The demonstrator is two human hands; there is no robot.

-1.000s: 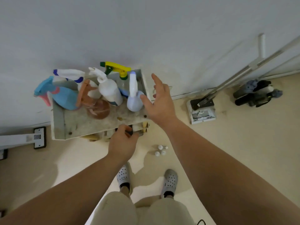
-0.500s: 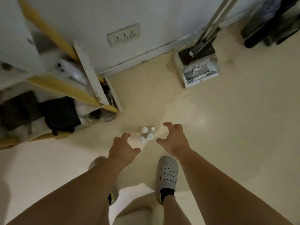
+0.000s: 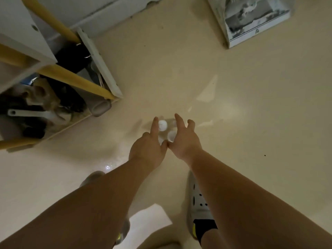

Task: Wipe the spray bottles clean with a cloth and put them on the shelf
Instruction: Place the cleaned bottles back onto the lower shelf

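A few small clear bottles with white caps (image 3: 162, 125) stand close together on the cream floor. Both my hands reach down to them. My left hand (image 3: 147, 150) has its index finger stretched out along the left side of one white cap. My right hand (image 3: 185, 141) spreads its fingers over the right side of the group, partly covering another cap (image 3: 171, 135). The two thumbs meet just in front of the bottles. Neither hand visibly grips a bottle. The shelf's top tier with the large spray bottles is out of view.
The lower tiers of the white shelf (image 3: 100, 63) with yellow posts (image 3: 75, 81) stand at the left, holding dark cloths and a white-handled tool (image 3: 32, 114). A flat mop head (image 3: 251, 20) lies at the top right. My grey shoe (image 3: 197, 203) is below the right arm.
The view dropped from the shelf top to the floor. Both hands left the shelf, went down and closed in on the small white-capped bottles, which they now touch.
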